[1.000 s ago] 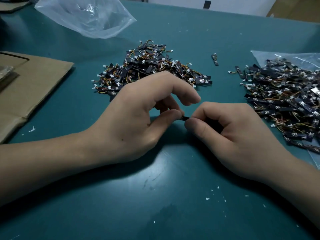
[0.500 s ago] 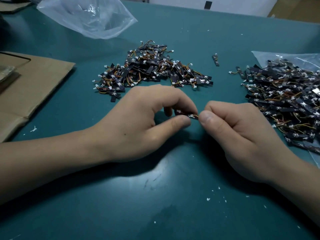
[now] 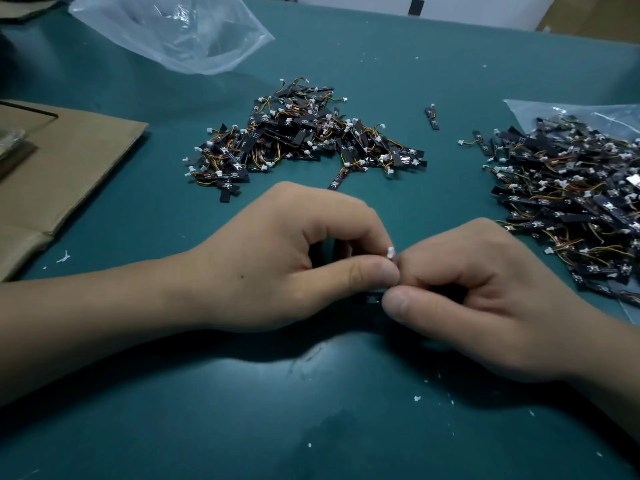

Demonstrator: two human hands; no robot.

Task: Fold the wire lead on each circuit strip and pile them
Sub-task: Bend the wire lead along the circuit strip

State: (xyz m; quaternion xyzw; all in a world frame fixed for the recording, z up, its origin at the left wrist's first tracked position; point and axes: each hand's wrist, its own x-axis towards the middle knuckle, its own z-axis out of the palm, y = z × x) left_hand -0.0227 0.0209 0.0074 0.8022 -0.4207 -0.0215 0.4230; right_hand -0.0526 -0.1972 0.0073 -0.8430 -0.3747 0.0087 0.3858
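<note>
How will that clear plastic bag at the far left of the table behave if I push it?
The clear plastic bag looks thin and crumpled, so it would probably flop and buckle rather than slide as one piece. Nothing heavy shows through it, so it is likely very light. Its glossy film may slip easily on the teal table.

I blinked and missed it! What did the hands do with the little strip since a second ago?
The left hand and right hand slid a little toward the person and closed up, thumbs nearly touching. The wire's white connector now pokes up between the two hands; a second ago only the dark circuit strip showed there. Both still pinch that strip. The middle pile, right pile, plastic bag and cardboard stayed put.
</note>
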